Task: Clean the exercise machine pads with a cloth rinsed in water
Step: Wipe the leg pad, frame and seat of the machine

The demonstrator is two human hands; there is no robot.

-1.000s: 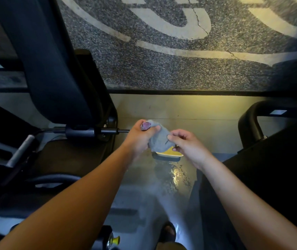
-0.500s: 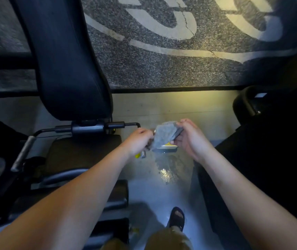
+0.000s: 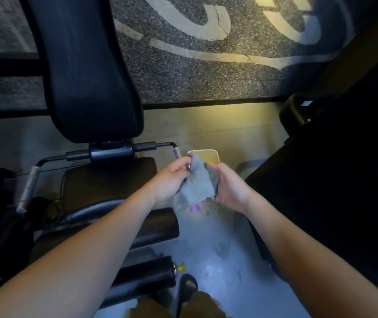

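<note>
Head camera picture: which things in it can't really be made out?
Yellow container: head view, near part hidden by the cloth, left hand and right hand; contents unseen.
Purple bit below the cloth: head view, blurred, unidentifiable.
Machine on the right: head view, lost in darkness.
Back pad: head view, top cut off by the upper edge.

Back pad (image 3: 87, 76) was cut off by top edge. Cloth (image 3: 198, 180) hid near side of yellow tub (image 3: 209, 155) & most of purple bit (image 3: 194, 208). Machine at rt (image 3: 343, 180) was too dark to tell.
</note>
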